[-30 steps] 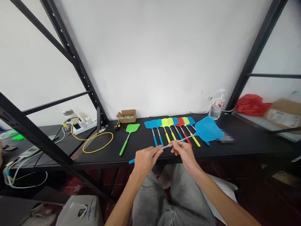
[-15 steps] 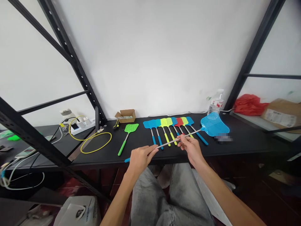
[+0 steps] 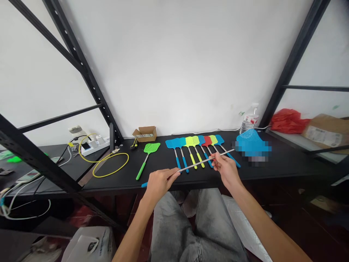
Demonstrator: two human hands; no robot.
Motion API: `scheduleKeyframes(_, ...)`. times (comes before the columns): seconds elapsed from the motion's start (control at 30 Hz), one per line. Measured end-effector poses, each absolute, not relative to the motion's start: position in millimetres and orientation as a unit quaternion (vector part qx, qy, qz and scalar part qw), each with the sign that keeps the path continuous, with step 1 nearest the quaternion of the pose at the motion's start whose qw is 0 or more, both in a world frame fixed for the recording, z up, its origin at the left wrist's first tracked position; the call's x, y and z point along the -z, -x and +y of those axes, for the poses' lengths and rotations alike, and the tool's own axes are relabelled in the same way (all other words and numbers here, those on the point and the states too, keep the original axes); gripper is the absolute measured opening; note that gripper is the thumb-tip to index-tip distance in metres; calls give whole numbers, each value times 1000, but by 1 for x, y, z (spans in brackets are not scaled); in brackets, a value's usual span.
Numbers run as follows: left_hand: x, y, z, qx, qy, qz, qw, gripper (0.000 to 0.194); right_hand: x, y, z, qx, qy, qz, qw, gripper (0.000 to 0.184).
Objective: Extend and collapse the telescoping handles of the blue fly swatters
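I hold a blue fly swatter (image 3: 249, 142) with a long thin metal rod above the black table (image 3: 278, 163). My left hand (image 3: 158, 182) is closed round its blue handle end near the table's front edge. My right hand (image 3: 226, 168) pinches the rod further along, to the right. The swatter's blue head hangs at the far right, partly blurred. Behind the rod, a row of several short swatters (image 3: 195, 145) in blue, yellow and red lies on the table. A single green swatter (image 3: 148, 153) lies to the left of the row.
A small open cardboard box (image 3: 145, 133) and a water bottle (image 3: 248, 120) stand by the wall. A yellow cable loop (image 3: 109, 164) and a power strip (image 3: 92, 145) lie at the left. Black rack struts cross the left and right. A red bag (image 3: 287, 120) sits on the right shelf.
Both hands have drawn apart along the rod, left hand leftward and right hand rightward, and the rod looks longer. The blue head has moved further right.
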State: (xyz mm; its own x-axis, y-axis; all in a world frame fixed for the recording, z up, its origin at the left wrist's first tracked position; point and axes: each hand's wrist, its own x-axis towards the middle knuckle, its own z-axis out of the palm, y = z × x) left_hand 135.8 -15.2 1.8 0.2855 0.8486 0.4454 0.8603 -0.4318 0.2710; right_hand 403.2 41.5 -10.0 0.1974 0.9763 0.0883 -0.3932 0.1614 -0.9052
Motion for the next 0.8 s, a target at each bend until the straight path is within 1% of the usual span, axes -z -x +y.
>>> scheduleKeyframes(0.23,-10,-145,-22,264,800,-536,56,31,12,-391,34,-533,357,-382,665,35)
scheduleKeyframes(0.33,-13,-159,-26,265,802,-532,61,29,14,-375,24,-548,348,-437,623,35)
scheduleKeyframes(0.47,-10,-173,-31,266,811,-516,64,31,20,-353,9,-561,321,-529,550,36)
scheduleKeyframes(0.57,-7,-175,-32,273,809,-516,69,32,23,-346,4,-564,305,-569,515,35)
scheduleKeyframes(0.67,-5,-172,-31,277,804,-521,73,32,24,-348,4,-556,313,-580,507,34)
scheduleKeyframes(0.8,-7,-168,-31,276,809,-516,56,33,23,-351,7,-547,315,-576,520,32)
